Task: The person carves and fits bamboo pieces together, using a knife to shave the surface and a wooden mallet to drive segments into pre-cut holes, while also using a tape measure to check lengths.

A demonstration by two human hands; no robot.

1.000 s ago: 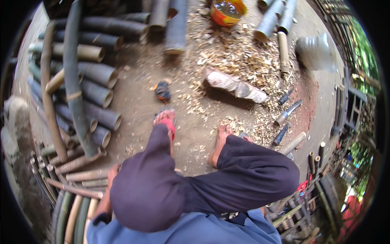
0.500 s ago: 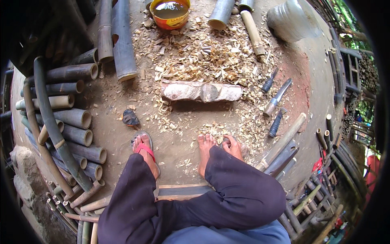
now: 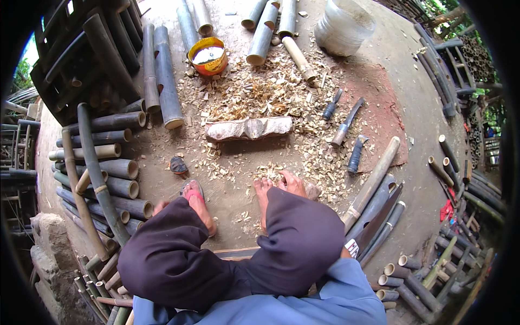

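Block (image 3: 233, 131) lay crosswise; nearside of its right end, the right hand (image 3: 293, 183) was down, fingers partly bent, its grip's hold impossible to tell; a stone-like lump (image 3: 312, 191) sat nearside too, just past that end; off the block's near left, the left hand (image 3: 161, 207) peeked out, its grip mostly hidden, openness unreadable.

Loose dark-plum trousers (image 3: 304, 230) show folds; the top (image 3: 260, 307) is blue; the left sandal (image 3: 194, 195) has a pinkish-red strap (image 3: 192, 194) and, seemingly, a grey sole (image 3: 202, 189).
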